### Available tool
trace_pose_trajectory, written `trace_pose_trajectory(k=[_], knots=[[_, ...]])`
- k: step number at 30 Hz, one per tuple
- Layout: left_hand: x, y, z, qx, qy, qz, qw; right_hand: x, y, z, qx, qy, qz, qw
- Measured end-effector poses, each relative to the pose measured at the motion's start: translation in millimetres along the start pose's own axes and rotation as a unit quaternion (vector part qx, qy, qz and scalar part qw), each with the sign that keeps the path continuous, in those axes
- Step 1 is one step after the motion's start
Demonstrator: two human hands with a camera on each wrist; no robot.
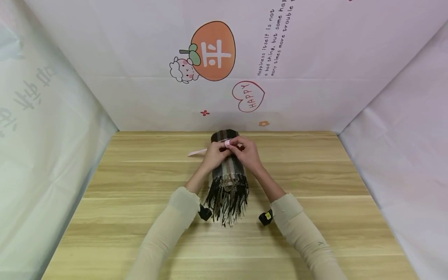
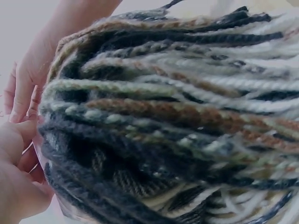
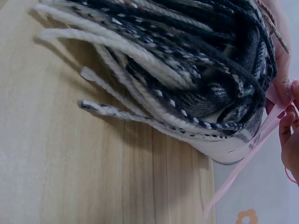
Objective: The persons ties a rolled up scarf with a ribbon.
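A rolled plaid scarf (image 1: 229, 167) in black, grey, white and brown lies on the table, its fringe (image 1: 227, 198) towards me. Around its far part runs a pink ribbon (image 3: 233, 175). My left hand (image 1: 214, 155) rests over the roll from the left, thumb and fingers pinching the ribbon. From the right, my right hand (image 1: 247, 153) pinches a loop of the same ribbon close by, and the fingertips of both hands meet. One ribbon tail sticks out to the left. In the left wrist view the fringe hides much of the handwork.
The wooden table (image 1: 140, 186) ends at a white printed back wall (image 1: 297, 97) just beyond the scarf. White sheets hang on the left (image 1: 52, 136) and right (image 1: 402, 136). Small black devices (image 1: 205, 213) sit at both wrists.
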State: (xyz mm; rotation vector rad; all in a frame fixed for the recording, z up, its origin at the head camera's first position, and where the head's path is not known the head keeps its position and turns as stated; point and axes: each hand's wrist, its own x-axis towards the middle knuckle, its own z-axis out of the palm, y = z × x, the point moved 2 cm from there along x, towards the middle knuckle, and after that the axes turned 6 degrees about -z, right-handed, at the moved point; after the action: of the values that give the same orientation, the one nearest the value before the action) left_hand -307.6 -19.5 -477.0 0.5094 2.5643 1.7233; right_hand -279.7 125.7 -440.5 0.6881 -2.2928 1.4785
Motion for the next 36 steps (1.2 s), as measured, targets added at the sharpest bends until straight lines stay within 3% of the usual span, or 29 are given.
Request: trace_pose_trajectory(k=[2,11,19,28,36], knots=[[0.6,-1.4,0.5,-0.006,0.006,-0.003,1.0000,-0.5,-10.3,-2.4,0.000,-0.003,0.002,1.000],[0.9,-0.9,2.3,-0.012,0.010,-0.019,0.9997,-2.8,-1.4,-7.3,0.061,-0.006,0.010,0.998],[0.7,-2.5,3.6,-0.007,0.000,-0.022,0.9997,1.5,42.5,1.5,0.079,-0.003,0.035,0.996],[0.4,-2.9,3.5,-0.006,-0.005,-0.021,0.9998,4.9,53.0,-4.5,-0.022,-0.078,-0.001,0.997],[-0.1,-2.0,2.3,0.001,-0.002,-0.021,0.9998,5.6,58.9,-21.1,-0.073,-0.110,-0.031,0.991]])
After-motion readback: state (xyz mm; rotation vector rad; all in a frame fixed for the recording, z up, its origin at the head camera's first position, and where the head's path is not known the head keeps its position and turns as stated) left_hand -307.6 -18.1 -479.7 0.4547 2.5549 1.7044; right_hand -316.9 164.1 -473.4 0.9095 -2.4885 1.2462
